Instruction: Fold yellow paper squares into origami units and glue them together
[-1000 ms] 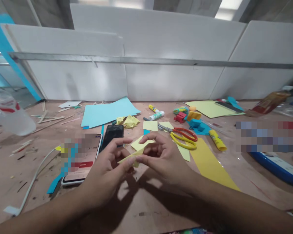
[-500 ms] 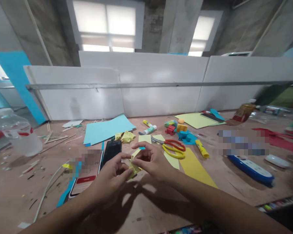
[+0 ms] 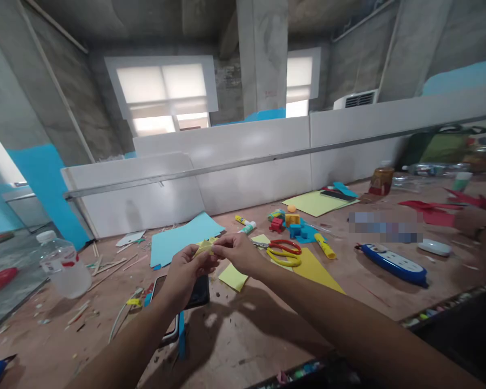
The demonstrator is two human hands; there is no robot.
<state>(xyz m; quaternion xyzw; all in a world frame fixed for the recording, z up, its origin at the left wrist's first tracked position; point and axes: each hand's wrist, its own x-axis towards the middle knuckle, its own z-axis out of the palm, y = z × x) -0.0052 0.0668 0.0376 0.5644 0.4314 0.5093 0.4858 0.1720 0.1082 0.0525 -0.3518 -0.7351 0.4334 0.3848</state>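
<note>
Out over the table, my left hand (image 3: 191, 263) and my right hand (image 3: 238, 253) meet at a small piece of folded yellow paper (image 3: 204, 247). The fingers of both hands are closed on it, and they cover much of its shape. Right of my right hand lie scissors (image 3: 285, 253) with one red and one yellow handle loop. A pale yellow paper square (image 3: 234, 276) rests below my right hand. Under my left hand and forearm, a dark phone (image 3: 199, 292) is partly hidden beside a second phone (image 3: 170, 330).
Light blue paper (image 3: 178, 237) lies behind my hands, a yellow sheet (image 3: 314, 270) to the right. Around them are a yellow glue stick (image 3: 324, 246), small red (image 3: 276, 225) and blue (image 3: 295, 231) blocks, a blue case (image 3: 392, 263), a white mouse (image 3: 434, 247) and a water bottle (image 3: 65, 265).
The view has tilted up and turned right. Both hands have moved forward and up over the table with the folded paper, uncovering the pale yellow square.
</note>
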